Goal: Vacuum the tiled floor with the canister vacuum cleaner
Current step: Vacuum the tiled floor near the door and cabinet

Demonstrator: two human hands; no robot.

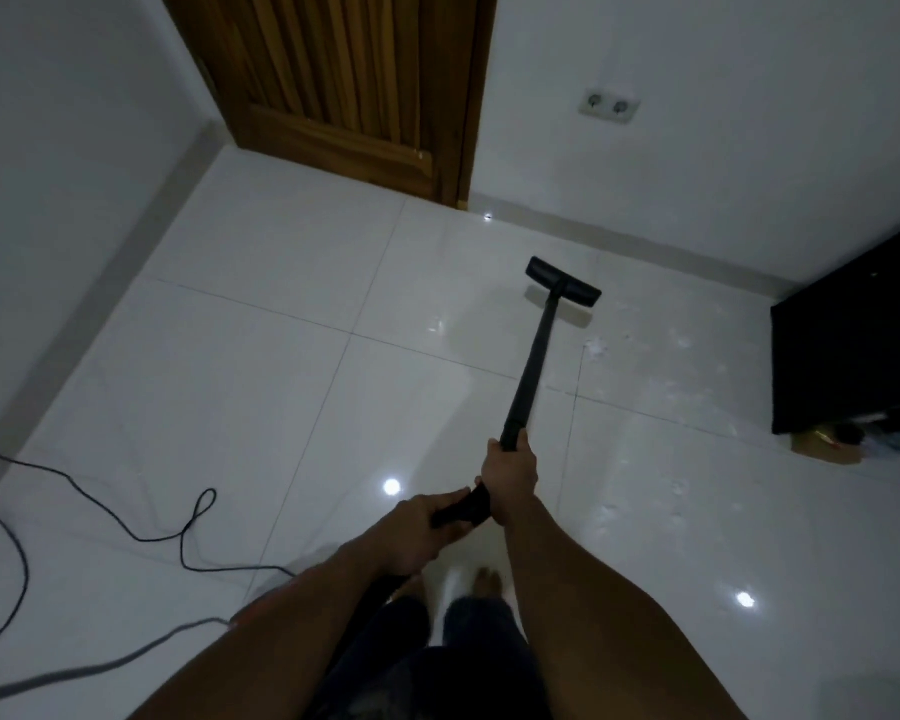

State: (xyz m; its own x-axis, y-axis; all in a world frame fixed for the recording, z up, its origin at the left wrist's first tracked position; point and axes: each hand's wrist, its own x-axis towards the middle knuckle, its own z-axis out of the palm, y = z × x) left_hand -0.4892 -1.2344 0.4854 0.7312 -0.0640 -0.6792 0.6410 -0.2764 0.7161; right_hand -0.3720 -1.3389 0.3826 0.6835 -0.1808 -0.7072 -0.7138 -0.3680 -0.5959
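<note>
A black vacuum wand [533, 356] slants away from me over the glossy white tiled floor [281, 397]. Its flat floor head [563, 282] rests on the tiles not far from the back wall. My right hand [510, 478] grips the wand's lower end. Just behind it, my left hand [419, 530] holds the black handle [463, 509]. White specks and smears [645, 356] lie on the tiles to the right of the wand. The canister is out of view.
A wooden door [344, 90] stands at the back, a double wall socket [610, 106] to its right. Black furniture [853, 335] fills the right side, small items [827, 444] at its foot. A dark cable [141, 527] and a grey hose [100, 667] cross the floor at left. My bare feet [487, 582] are below.
</note>
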